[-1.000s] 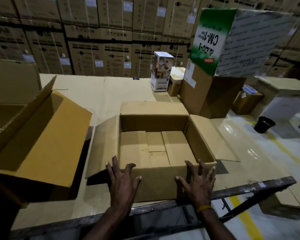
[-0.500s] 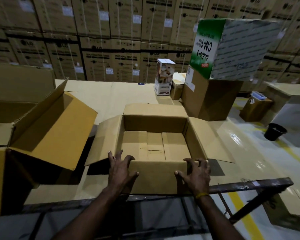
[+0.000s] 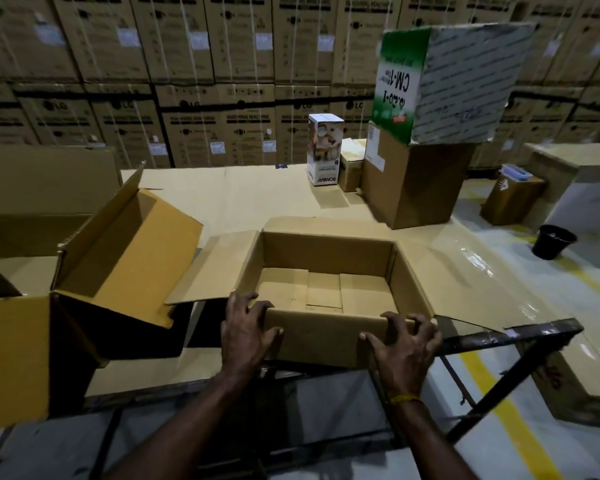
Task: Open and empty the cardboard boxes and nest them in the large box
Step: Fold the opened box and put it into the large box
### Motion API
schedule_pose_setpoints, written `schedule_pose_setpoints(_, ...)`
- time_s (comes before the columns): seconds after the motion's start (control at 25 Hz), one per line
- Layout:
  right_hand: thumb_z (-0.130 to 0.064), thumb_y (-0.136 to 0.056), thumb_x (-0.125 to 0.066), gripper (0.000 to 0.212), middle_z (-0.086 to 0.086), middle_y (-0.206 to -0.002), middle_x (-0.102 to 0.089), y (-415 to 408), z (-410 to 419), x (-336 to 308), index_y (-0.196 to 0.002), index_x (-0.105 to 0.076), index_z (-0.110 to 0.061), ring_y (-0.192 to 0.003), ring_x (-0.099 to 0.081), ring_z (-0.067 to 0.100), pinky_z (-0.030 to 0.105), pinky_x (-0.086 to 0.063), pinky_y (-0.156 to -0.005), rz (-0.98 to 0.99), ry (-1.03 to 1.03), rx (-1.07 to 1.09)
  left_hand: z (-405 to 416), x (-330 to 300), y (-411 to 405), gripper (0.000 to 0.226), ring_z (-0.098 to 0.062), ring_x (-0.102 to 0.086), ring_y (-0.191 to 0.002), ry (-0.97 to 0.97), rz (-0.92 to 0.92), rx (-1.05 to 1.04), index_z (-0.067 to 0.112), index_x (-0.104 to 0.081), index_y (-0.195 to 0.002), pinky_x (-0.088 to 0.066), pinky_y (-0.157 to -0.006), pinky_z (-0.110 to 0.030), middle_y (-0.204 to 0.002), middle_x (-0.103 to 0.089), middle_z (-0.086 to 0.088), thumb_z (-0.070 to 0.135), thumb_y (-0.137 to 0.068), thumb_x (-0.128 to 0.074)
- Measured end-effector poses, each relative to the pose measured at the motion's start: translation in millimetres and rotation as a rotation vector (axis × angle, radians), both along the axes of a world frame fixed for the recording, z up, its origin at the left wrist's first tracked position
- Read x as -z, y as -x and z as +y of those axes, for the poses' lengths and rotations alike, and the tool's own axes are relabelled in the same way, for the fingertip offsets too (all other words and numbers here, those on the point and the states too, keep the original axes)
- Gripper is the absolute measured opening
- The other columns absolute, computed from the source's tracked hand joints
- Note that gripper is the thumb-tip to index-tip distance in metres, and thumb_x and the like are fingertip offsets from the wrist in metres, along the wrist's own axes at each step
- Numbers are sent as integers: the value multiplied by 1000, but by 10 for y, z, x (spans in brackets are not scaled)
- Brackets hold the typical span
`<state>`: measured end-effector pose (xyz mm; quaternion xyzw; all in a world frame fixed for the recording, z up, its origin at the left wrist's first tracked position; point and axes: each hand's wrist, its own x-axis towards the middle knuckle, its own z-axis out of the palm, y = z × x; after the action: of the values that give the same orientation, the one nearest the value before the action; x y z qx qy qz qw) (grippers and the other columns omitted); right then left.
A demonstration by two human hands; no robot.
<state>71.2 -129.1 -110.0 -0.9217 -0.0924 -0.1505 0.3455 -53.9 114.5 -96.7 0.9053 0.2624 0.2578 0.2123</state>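
An open, empty brown cardboard box (image 3: 326, 258) sits in front of me on the cardboard-covered table (image 3: 243, 195), its flaps spread outwards. My left hand (image 3: 245, 332) grips the near wall at its left corner, fingers curled over the rim. My right hand (image 3: 404, 344) grips the same wall at its right corner, thumb on the outside. To the left stands a large open box (image 3: 125, 258) with yellow-brown flaps raised. Its inside is mostly hidden.
A tall brown box (image 3: 416, 181) carrying a green-and-white carton (image 3: 444, 84) stands at the back right, next to a white printed box (image 3: 324, 148) and a small brown box (image 3: 351, 168). A black bucket (image 3: 553, 241) is on the floor. A metal frame (image 3: 499, 336) edges the table.
Both hands went from lying flat on the near wall to curling over its rim. The box has slid towards me and the view has shifted right.
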Motion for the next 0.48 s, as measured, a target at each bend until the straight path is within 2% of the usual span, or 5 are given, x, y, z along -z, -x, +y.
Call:
schedule_pose_setpoints(0.24,-33,-59,-93,48,11,-129,-41,518,112,-423,-101,-70,-28,-128,-30,45,57,-41,-97,-185,-95,145,190,-371,125,48,-30,-19,-146,24,-127,107,28,-66,-114,-35,-107,-62,-142,-44,-2,30,-69,-85)
schedule_pose_setpoints(0.48,-34,-62,-92,48,13,-129,-43,1112,483,-1086,-104,-71,-26,-123,-34,41,47,-36,-97,-346,-146,324,679,-1104,289,50,-27,-20,-146,7,-280,296,27,-66,-116,-37,-102,-60,-145,-40,-1,28,-70,-84)
